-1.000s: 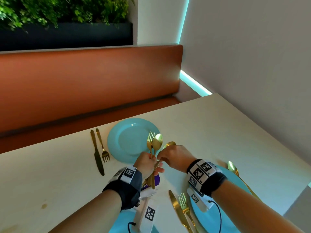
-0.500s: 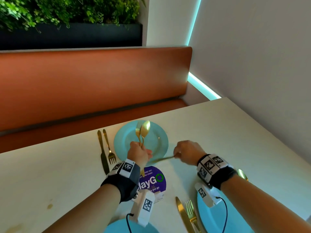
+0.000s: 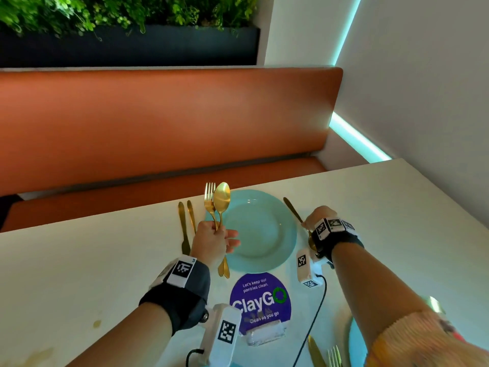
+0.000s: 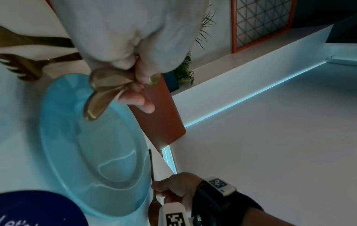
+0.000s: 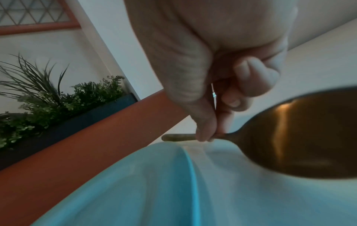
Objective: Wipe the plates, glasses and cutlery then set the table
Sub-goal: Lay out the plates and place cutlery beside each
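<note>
My left hand (image 3: 214,234) grips a gold fork (image 3: 209,200) and a gold spoon (image 3: 221,198) by their handles, heads up, over the left rim of the far teal plate (image 3: 260,234). The handle ends (image 4: 100,91) stick out below the fist. My right hand (image 3: 311,223) pinches a second gold spoon (image 3: 292,207) by its handle just right of that plate. Its bowl (image 5: 299,134) points back toward my wrist, low over the table. Whether it touches the table I cannot tell.
A gold knife (image 3: 182,229) and fork (image 3: 191,215) lie left of the far plate. A purple ClayGo sign (image 3: 260,300) stands in front of it. Another teal plate (image 3: 354,340), knife (image 3: 316,353) and fork (image 3: 334,356) sit at the near right. An orange bench (image 3: 158,123) backs the table.
My right hand pulled one spoon out of the bundle and carried it right, to beside the far plate. My left hand kept the fork and other spoon and moved forward.
</note>
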A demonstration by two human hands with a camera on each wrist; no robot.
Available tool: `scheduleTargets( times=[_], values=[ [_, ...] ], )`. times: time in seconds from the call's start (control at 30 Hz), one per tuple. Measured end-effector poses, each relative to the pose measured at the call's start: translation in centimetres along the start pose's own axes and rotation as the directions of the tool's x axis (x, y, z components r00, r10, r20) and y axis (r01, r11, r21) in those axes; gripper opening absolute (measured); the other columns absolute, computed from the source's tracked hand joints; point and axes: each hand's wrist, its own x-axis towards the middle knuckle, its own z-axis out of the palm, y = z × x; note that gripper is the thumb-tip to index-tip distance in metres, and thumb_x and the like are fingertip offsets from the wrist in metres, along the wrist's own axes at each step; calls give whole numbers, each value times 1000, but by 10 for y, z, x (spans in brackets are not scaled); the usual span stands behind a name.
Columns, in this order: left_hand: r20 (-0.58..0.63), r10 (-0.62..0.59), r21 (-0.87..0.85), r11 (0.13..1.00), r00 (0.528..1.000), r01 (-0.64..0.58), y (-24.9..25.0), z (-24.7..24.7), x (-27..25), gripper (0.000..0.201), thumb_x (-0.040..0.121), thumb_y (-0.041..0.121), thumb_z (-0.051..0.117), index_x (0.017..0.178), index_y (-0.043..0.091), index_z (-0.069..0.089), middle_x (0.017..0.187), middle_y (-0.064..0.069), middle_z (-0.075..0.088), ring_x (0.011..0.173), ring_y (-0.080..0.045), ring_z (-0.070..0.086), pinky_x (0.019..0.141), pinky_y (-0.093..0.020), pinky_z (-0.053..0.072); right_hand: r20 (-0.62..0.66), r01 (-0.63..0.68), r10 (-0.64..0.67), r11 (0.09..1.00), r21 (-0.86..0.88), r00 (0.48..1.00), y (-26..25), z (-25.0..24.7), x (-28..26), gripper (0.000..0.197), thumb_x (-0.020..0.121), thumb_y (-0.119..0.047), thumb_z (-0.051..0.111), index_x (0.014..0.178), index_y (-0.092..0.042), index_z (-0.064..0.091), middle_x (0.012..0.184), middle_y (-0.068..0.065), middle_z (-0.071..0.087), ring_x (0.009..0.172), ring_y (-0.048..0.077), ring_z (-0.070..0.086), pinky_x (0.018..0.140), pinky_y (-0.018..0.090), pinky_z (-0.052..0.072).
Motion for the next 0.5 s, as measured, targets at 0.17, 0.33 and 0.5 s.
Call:
scheduleTargets(
  times=[0.17, 0.33, 0.5],
  values=[
    [-3, 0, -44, 999, 1000, 0, -3, -8, 0, 22, 101, 9, 34, 84, 12, 47, 79, -4, 63, 61, -13, 61, 47, -15, 45, -17, 51, -52, 998, -37, 998, -8, 6, 9, 28, 77, -12, 68, 105, -11, 68, 93, 6, 64, 80, 22, 60, 73, 23, 51],
    [-8, -13, -70, 997, 1000, 12, -5, -15, 4, 16, 101, 8, 34, 91, 8, 47, 78, -4, 64, 54, -9, 61, 45, -16, 45, -109, 50, -63, 992, -119, 992, -24, 3, 12, 15, 76, -20, 73, 76, -6, 65, 76, 5, 65, 75, 22, 64, 70, 21, 53],
    [-19, -29, -91, 995, 999, 27, -6, -17, 7, 12, 101, 8, 34, 99, 6, 45, 78, -4, 64, 56, -11, 61, 42, -13, 45, -110, 33, -40, 998, -61, 993, -32, 1, 25, 25, 78, -18, 72, 63, -6, 56, 82, 11, 65, 75, 25, 61, 67, 22, 49]
  ],
)
